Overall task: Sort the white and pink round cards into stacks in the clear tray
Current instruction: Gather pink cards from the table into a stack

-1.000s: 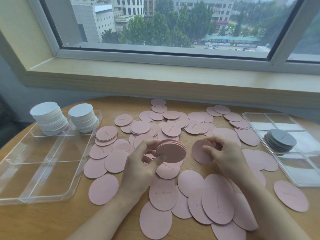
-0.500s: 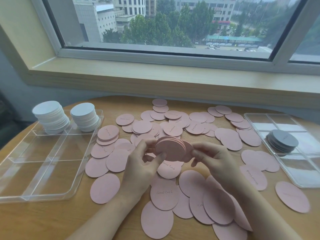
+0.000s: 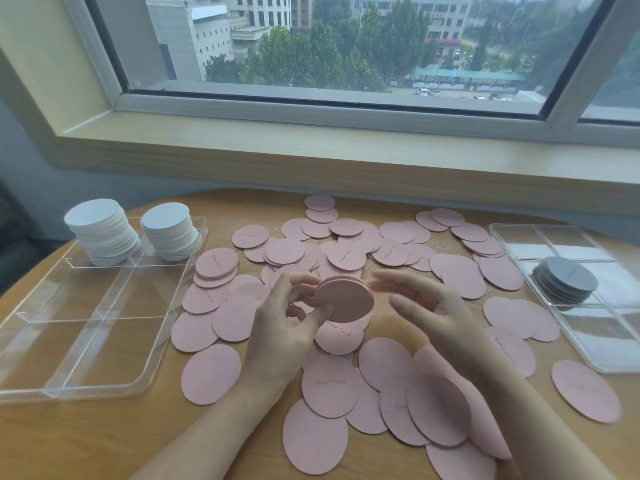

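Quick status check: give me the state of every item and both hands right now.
Left hand: grips the pink stack.
Pink stack: held tilted above the table.
Right hand: open beside the stack, holding nothing.
Loose pink cards: scattered and overlapping on the table.
White stacks: two, standing in the left tray's far compartments.
Left tray: near compartments hold nothing.
Grey stack: in the right tray.

Pink round cards point(image 3: 346, 386) with faint script, white stacks point(image 3: 104, 233), seemingly grey stack point(image 3: 566, 278), clear tray point(image 3: 104, 341)
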A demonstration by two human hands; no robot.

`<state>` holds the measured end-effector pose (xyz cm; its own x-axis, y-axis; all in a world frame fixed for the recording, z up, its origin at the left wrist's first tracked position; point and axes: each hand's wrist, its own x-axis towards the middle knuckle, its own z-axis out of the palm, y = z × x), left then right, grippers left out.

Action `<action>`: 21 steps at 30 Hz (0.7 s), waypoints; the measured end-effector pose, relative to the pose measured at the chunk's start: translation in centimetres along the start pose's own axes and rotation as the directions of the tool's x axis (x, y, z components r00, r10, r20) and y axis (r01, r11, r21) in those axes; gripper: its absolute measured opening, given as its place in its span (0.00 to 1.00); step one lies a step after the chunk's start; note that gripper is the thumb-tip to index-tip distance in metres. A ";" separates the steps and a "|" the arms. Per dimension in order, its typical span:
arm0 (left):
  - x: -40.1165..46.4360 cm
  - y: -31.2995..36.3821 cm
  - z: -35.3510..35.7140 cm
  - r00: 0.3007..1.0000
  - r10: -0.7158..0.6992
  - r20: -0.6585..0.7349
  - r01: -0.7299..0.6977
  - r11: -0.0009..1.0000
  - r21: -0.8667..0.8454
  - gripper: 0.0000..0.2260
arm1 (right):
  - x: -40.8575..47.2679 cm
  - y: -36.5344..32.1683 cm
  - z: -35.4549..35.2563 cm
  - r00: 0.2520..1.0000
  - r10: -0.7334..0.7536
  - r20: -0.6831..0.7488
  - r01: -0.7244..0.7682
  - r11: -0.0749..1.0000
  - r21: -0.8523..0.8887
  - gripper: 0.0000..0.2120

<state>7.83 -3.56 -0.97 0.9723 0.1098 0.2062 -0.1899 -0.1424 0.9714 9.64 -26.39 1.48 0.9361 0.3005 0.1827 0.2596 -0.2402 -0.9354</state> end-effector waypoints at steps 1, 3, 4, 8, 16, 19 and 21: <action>0.1 0.0 0.0 1.000 -0.012 0.002 0.012 1.000 -0.012 0.16 | 0.2 0.7 -0.7 0.994 -0.047 -0.097 0.026 0.977 -0.210 0.14; 0.2 0.0 -0.2 1.000 -0.026 -0.003 0.026 0.999 -0.043 0.16 | 0.5 2.4 -2.4 0.953 -0.181 -0.242 -0.017 0.769 -0.639 0.14; 0.3 0.0 -0.2 1.000 -0.030 -0.008 0.030 0.998 -0.061 0.17 | 0.6 3.3 -3.2 0.943 -0.175 -0.283 -0.102 0.657 -0.747 0.16; 0.3 -0.1 -0.2 0.999 -0.045 0.002 0.045 0.993 -0.110 0.17 | 0.4 5.1 -5.4 0.895 0.143 -0.424 -0.439 0.460 -0.772 0.26; 0.3 0.0 -0.1 0.999 -0.043 0.008 0.043 0.991 -0.125 0.16 | 0.6 5.5 -4.7 0.901 0.071 -0.429 -0.412 0.457 -0.788 0.14; 0.3 -0.1 -0.1 0.998 -0.051 0.020 0.053 0.990 -0.133 0.17 | 0.9 5.9 -4.3 0.907 -0.038 -0.419 -0.348 0.492 -0.798 0.10; 0.3 -0.2 -0.1 0.998 -0.055 0.033 0.059 0.989 -0.137 0.17 | 1.0 6.0 -4.3 0.908 -0.101 -0.407 -0.308 0.500 -0.810 0.08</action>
<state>8.14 -3.39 -1.12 0.9852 0.0850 0.1486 -0.1492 0.0001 0.9888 13.16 -31.51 -2.66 0.9199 -0.0789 0.3841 0.0339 -0.9598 -0.2785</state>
